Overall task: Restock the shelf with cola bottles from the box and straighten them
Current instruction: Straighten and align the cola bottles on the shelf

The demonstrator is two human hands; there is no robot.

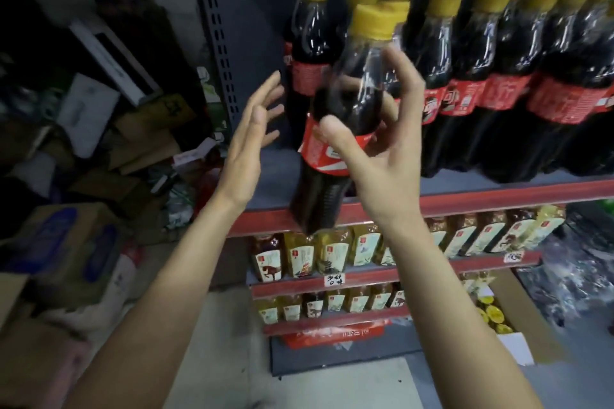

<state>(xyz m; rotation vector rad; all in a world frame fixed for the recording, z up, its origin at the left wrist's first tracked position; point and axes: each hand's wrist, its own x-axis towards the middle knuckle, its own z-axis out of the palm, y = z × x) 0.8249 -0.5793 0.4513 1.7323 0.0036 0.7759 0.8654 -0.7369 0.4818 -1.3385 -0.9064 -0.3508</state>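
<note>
My right hand point(375, 146) grips a cola bottle point(335, 156) with a yellow cap and red label, thumb on the label and fingers round its shoulder. The bottle is tilted, its base hanging in front of the red shelf edge point(465, 199). My left hand point(249, 136) is raised just left of the bottle with fingers straight and spread, holding nothing. Several rows of the same cola bottles point(498, 86) stand on the shelf behind and to the right. The open box point(518, 322) on the floor at lower right shows yellow caps inside.
Lower shelves carry yellow drink bottles point(332, 252) with pale labels. A grey perforated upright point(219, 43) bounds the shelf on the left. Cardboard boxes point(66, 249) and clutter pile up on the left. Pale floor point(212, 342) lies below my arms.
</note>
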